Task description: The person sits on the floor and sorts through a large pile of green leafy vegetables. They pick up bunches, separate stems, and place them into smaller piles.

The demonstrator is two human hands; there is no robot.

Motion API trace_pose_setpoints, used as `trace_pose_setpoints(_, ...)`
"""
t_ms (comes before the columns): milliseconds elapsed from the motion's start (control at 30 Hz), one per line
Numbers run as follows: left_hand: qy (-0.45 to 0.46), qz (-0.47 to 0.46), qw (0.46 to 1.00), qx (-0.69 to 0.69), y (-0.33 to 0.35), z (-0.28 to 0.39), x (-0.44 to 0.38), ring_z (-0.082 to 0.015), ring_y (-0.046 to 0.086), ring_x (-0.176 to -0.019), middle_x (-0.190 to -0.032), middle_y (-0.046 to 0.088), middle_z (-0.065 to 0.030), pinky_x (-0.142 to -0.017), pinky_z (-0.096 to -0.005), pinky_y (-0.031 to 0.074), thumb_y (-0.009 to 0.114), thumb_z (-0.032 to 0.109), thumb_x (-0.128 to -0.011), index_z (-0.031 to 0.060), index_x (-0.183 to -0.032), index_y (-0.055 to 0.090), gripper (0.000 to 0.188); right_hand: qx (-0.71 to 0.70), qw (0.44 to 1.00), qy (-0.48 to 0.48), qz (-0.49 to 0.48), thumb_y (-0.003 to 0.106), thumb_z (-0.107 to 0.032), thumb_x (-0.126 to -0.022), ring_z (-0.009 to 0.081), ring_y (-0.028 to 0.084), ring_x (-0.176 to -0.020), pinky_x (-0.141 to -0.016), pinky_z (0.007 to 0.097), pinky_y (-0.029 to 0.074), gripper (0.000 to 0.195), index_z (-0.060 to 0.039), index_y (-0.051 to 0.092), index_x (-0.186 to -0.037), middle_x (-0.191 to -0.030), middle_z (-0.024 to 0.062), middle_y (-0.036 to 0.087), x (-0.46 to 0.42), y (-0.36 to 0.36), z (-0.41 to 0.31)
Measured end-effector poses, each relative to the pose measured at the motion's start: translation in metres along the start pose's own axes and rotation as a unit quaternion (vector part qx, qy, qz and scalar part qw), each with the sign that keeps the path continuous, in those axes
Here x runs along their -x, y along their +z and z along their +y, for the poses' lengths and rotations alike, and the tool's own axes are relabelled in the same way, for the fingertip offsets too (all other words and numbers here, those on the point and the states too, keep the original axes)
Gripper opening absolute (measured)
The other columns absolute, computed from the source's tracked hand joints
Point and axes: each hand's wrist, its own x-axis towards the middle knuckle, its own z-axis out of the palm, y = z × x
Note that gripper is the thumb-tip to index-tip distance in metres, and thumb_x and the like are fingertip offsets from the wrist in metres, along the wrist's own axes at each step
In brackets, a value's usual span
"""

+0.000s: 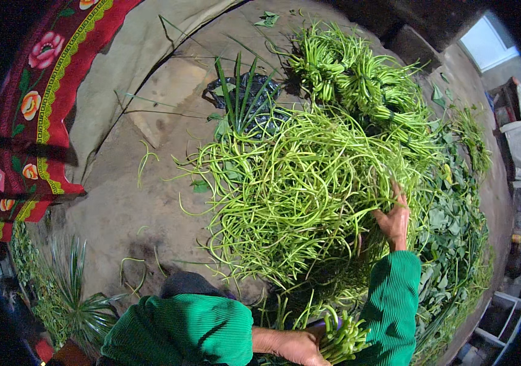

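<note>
My left hand [298, 346], at the bottom of the view, is wrapped around a bundle of green stems [343, 337] whose cut ends point to the right. Farther forward, my right hand [394, 222] reaches to the right edge of a big heap of loose green stems [297, 183]. Its fingertips are among the stems and blurred, so whether they grip any cannot be made out. Long, thin and curling, the stems spread over the floor in front of me. Tied bunches of stems [356, 87] lie piled beyond the heap.
Stripped green leaves [443, 247] cover the floor along the right. A black plastic bag [260, 91] lies behind the heap under a palm leaf [240, 100]. Another palm leaf [79, 297] is at lower left. A red flowered cloth [54, 91] hangs at upper left.
</note>
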Motion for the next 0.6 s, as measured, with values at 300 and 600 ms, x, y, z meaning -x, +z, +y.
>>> trace_pose_setpoints(300, 0.056, -0.043, 0.994, -0.087, -0.001, -0.025, -0.020, -0.0083, 0.048, -0.067, -0.073, 0.054, 0.0010, -0.062, -0.0244, 0.042, 0.061, 0.016, -0.077, 0.0057, -0.083, 0.054, 0.014, -0.119, 0.980, 0.138, 0.080, 0.067, -0.007, -0.069, 0.0226, 0.039, -0.115, -0.091, 0.0301, 0.036, 0.069, -0.0019, 0.032, -0.128, -0.119, 0.0156, 0.046, 0.085, -0.027, 0.041)
trace_pose_setpoints(600, 0.045, -0.145, 0.970, -0.191, -0.005, -0.001, -0.014, -0.0109, 0.050, -0.078, -0.085, 0.053, -0.0027, -0.071, -0.0270, 0.043, 0.057, 0.011, -0.081, 0.0042, -0.092, 0.049, 0.015, -0.163, 0.984, 0.064, 0.015, 0.072, -0.013, -0.057, 0.0288, 0.052, -0.088, -0.076, 0.0399, 0.042, 0.074, -0.0011, 0.037, -0.121, -0.091, 0.0146, 0.056, 0.077, 0.067, -0.057)
